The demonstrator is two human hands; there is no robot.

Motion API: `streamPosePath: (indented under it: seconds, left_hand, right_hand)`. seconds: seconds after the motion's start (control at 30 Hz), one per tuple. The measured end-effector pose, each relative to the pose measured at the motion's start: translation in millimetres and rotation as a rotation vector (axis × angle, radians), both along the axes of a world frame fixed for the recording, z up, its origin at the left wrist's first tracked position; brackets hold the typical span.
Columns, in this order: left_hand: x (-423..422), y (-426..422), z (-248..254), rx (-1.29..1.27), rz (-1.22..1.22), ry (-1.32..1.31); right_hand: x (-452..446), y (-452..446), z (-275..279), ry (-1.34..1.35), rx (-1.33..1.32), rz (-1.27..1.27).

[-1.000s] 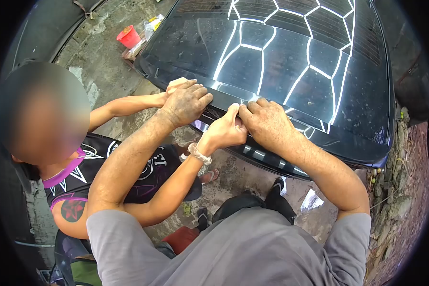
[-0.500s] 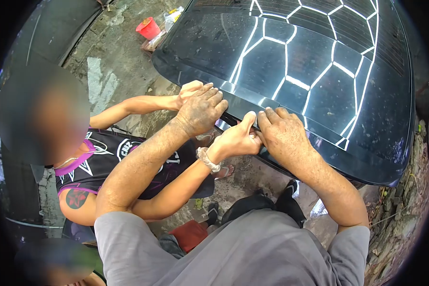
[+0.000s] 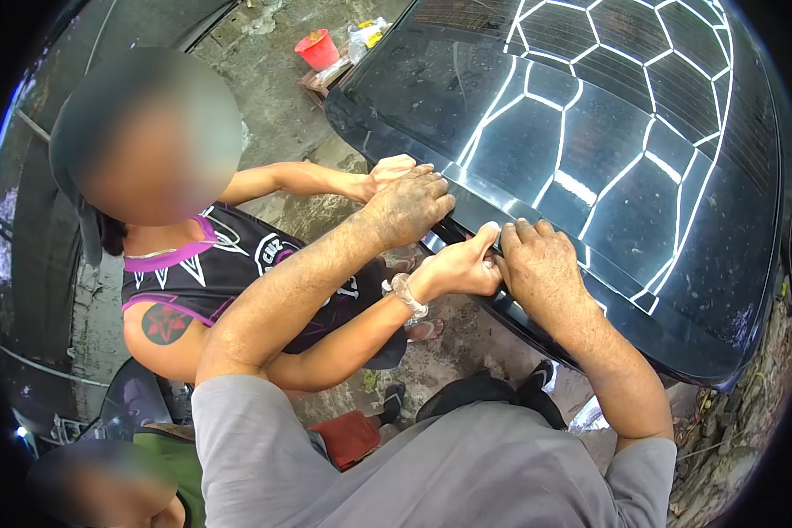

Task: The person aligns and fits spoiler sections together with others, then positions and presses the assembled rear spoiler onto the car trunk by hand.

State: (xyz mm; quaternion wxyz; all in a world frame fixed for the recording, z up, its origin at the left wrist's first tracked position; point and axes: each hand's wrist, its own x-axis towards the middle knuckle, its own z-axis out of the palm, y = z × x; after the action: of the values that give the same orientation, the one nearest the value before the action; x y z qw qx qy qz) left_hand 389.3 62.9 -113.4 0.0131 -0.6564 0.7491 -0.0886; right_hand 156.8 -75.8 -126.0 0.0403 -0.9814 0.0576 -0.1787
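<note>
The rear edge of a dark, glossy car trunk lid (image 3: 475, 195) runs between the hands. My left hand (image 3: 409, 208) curls its fingers over this edge, beside a co-worker's hand (image 3: 391, 167) that it partly covers. Farther right along the same edge is my right hand (image 3: 539, 264), fingers bent and close together, gripping it from above. Between my hands, the co-worker's other hand (image 3: 466, 263), with a light band on the wrist, holds the edge with its thumb up. The undersides of the fingers are hidden.
At my left the co-worker (image 3: 264, 264) leans in, arm crossing under mine. Another person in green (image 3: 172, 466) is at the lower left. A red bucket (image 3: 317, 51) stands beyond the car's corner. A rough stone surface (image 3: 739, 431) borders the right.
The view has shifted, so the car and hands appear farther right and lower. Both my hands remain on the lid's edge. The person in green has come into view at the lower left.
</note>
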Motion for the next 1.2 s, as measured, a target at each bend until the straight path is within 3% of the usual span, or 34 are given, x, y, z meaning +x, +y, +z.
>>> streamPosePath:
  seconds: [0.07,0.1,0.13,0.17,0.2,0.23,0.3,0.37,0.5,1.2]
  left_hand:
    - [-6,9,4,-0.022,0.009,-0.024]
    - [-10,15,18,0.147,0.09,-0.026]
    - [-27,28,30,0.096,0.166,0.009]
    - [-24,36,19,-0.095,0.055,0.086]
    - [-15,46,1,-0.162,-0.001,0.098]
    - [-15,49,1,-0.154,-0.01,0.054]
    - [-23,63,3,-0.052,0.016,0.002]
    - [-27,69,3,-0.01,-0.005,0.027]
    - [-31,48,10,0.127,0.101,0.065]
    - [-36,32,16,0.15,0.062,0.162]
  right_hand:
    - [0,12,2,-0.036,0.057,0.062]
    - [-3,15,4,-0.042,0.084,0.059]
    - [1,21,-1,-0.063,0.152,0.123]
    - [2,28,-18,-0.184,0.237,0.212]
    - [-12,41,0,-0.223,0.517,0.25]
    - [9,47,-34,-0.209,0.371,0.128]
    - [-2,58,-2,-0.038,0.338,0.116]
    - [-2,81,-8,-0.047,0.061,-0.045]
    - [-10,66,-4,-0.052,0.105,-0.067]
    - [-13,55,4,0.013,0.222,-0.04]
